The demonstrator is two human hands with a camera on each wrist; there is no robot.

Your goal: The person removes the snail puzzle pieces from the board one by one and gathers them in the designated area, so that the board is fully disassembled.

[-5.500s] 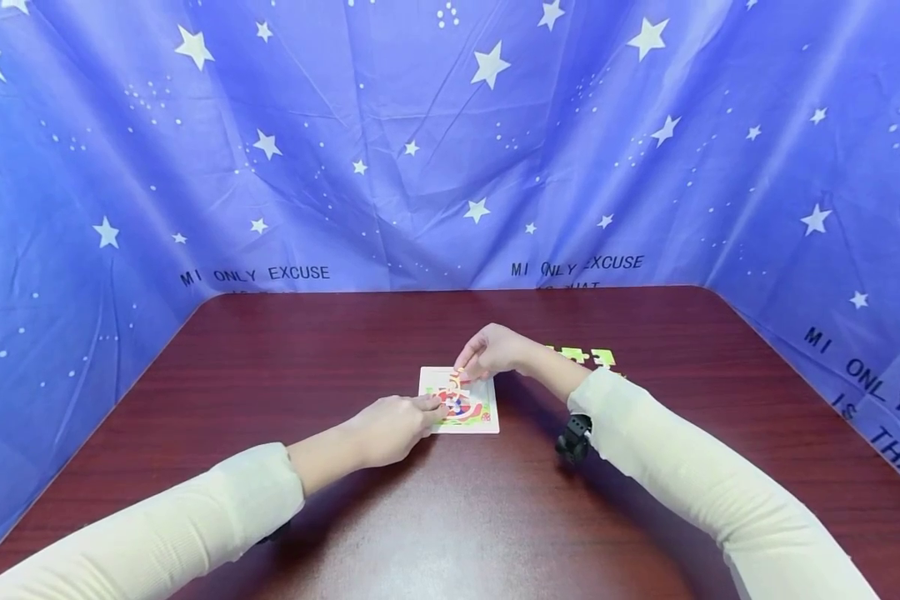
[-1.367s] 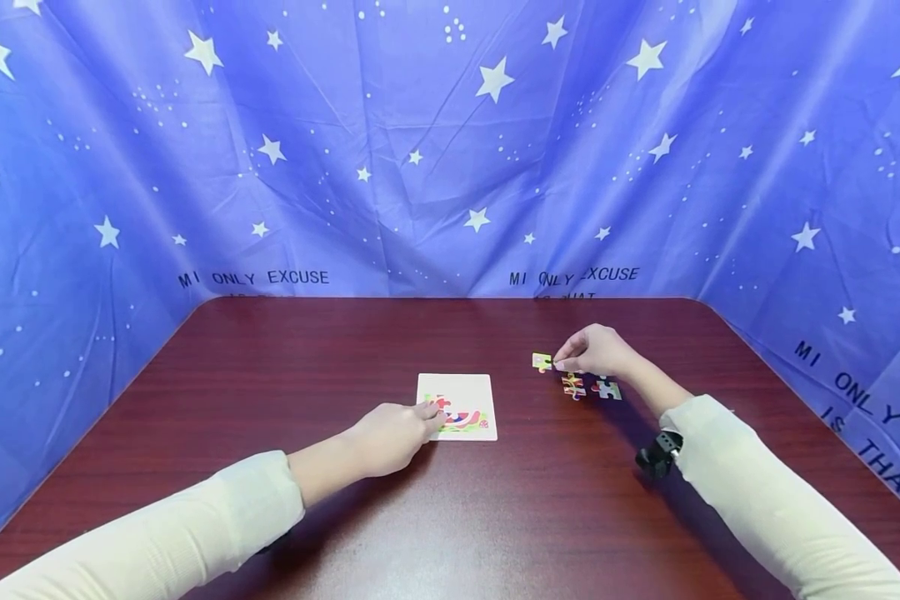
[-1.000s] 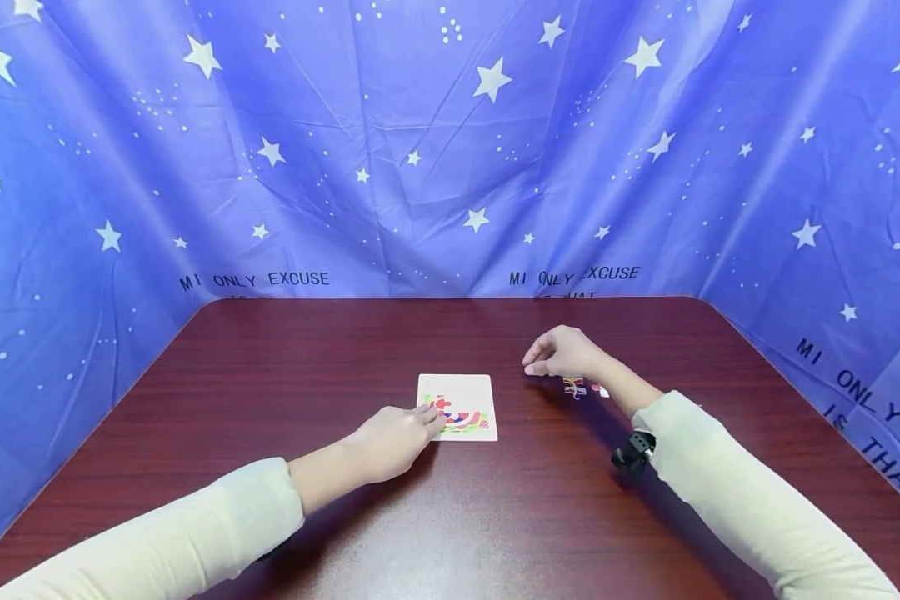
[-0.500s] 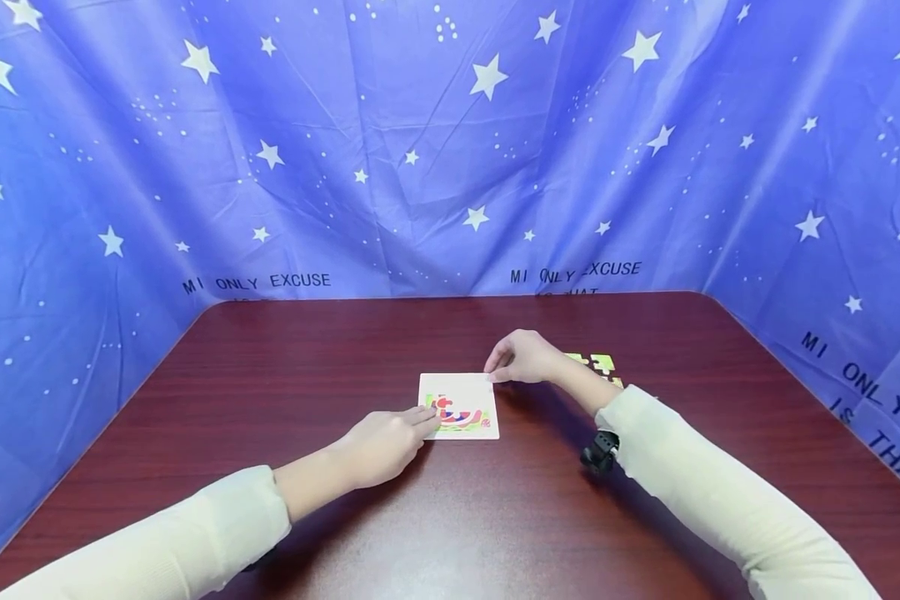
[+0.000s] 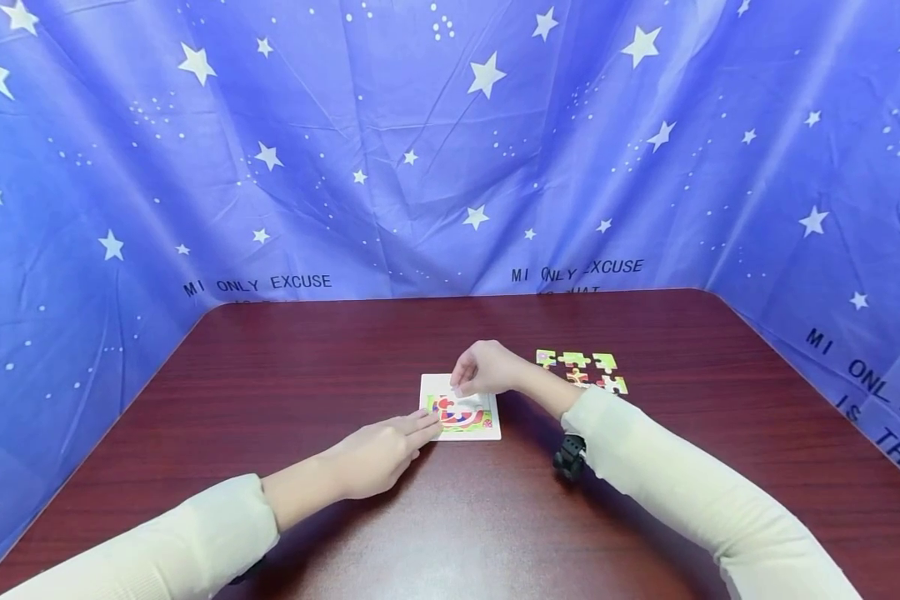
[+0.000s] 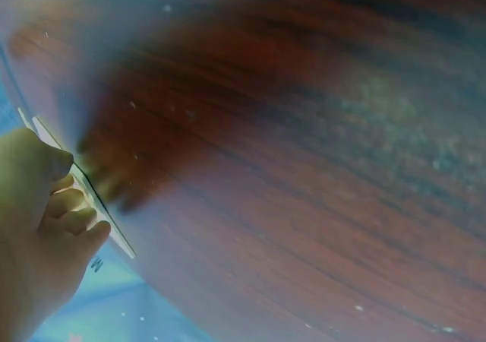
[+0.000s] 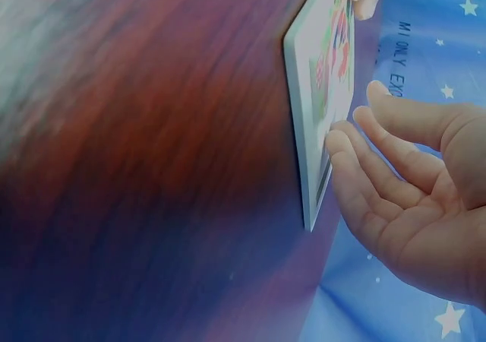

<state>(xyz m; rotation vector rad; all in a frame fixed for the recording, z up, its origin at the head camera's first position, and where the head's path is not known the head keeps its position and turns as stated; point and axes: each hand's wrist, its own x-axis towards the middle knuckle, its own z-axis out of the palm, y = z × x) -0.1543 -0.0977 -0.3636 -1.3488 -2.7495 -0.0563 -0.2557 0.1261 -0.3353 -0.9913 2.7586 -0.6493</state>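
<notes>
Board (image 5: 434, 385): lay flat near the middle of the counter (image 5: 450, 521), well in from its edges; its far part was pale, its near part filled with a red, blue and green picture (image 5: 461, 417).
Left hand (image 5: 378, 457): grip laid out, fingers extended and resting on the board's left side.
Right hand (image 5: 487, 367): over the board's far right part, grip loosely bent with thumb apart from the fingers, nothing visible in it; whether the fingertips touched the board could not be told.
Pieces (image 5: 604, 362): five showed on the counter, right of the board, three in a far row and two nearer.
Gap: a strip of counter separated the board from the pieces; the right wrist passed above it.
Room: broad wood lay left of the board and on its near side, a narrower band ran on its far side.
Counter edge: the far edge met the starry blue cloth (image 5: 375, 108).
Hidden: the left fingers covered part of the picture, the right hand the far right corner; the right forearm cut off the nearer middle piece.
Left wrist view: mostly wood and shadow, soft, only a sliver of the board.
Sleeves (image 5: 172, 533): pale, cut off by the frame.
</notes>
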